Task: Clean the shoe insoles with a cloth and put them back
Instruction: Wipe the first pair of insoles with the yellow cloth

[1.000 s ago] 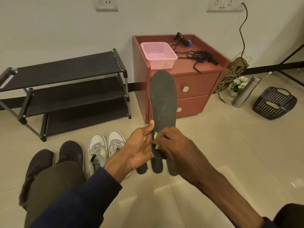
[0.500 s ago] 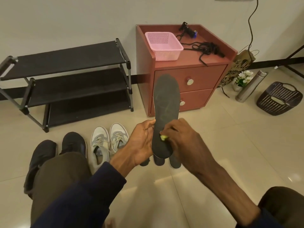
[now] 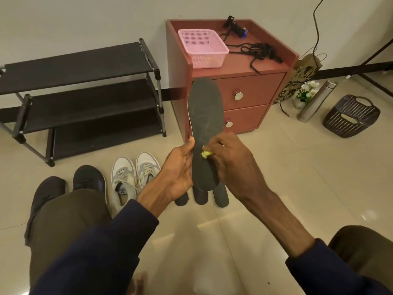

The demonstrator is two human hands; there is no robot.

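My left hand (image 3: 177, 167) grips a dark grey insole (image 3: 205, 116) by its left edge and holds it upright, toe end up. My right hand (image 3: 230, 160) pinches a small yellow-green cloth (image 3: 206, 154) and presses it against the insole's lower middle. Three more dark insoles (image 3: 221, 198) lie on the floor tiles just below the hands, partly hidden by them. A pair of white sneakers (image 3: 136, 173) and a pair of dark shoes (image 3: 89, 177) stand on the floor to the left.
A black three-tier shoe rack (image 3: 85, 99) stands at the left wall. Behind the insole is a red-brown drawer cabinet (image 3: 253, 92) with a pink basket (image 3: 203, 47) and black cords on top. A steel flask (image 3: 314, 101), flowers and a dark basket (image 3: 350, 116) are at the right.
The right hand with the cloth has slid up the insole from near its heel to its lower middle. The left hand keeps its hold. The view has tilted down slightly.
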